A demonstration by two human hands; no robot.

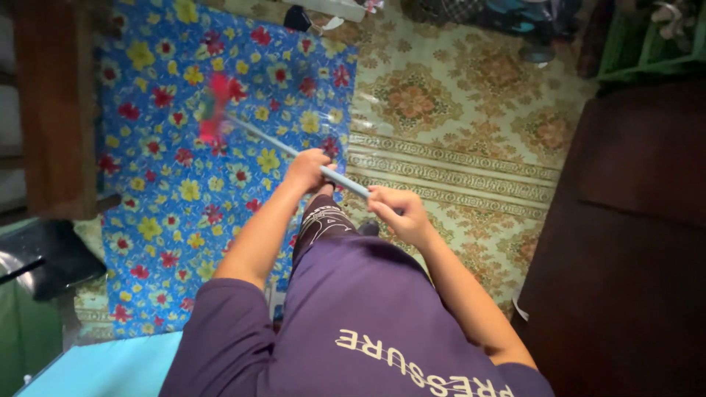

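So a long pale blue handle is gripped with both hands here, seen from straight above. The left hand is wrapped around it further down the shaft, fingers closed tight on it, and the right hand is clamped on the near end, just beside the purple shirt. The handle is slanted away up and to the left, ending in a red head that's blurred, so its exact shape can't be made out. That head is seen over a blue mat with red and yellow flowers, spread on the floor next to a green and beige patterned floor covering. A dark wooden piece of furniture is seen on the right, and a brown wooden one on the left edge of the mat.
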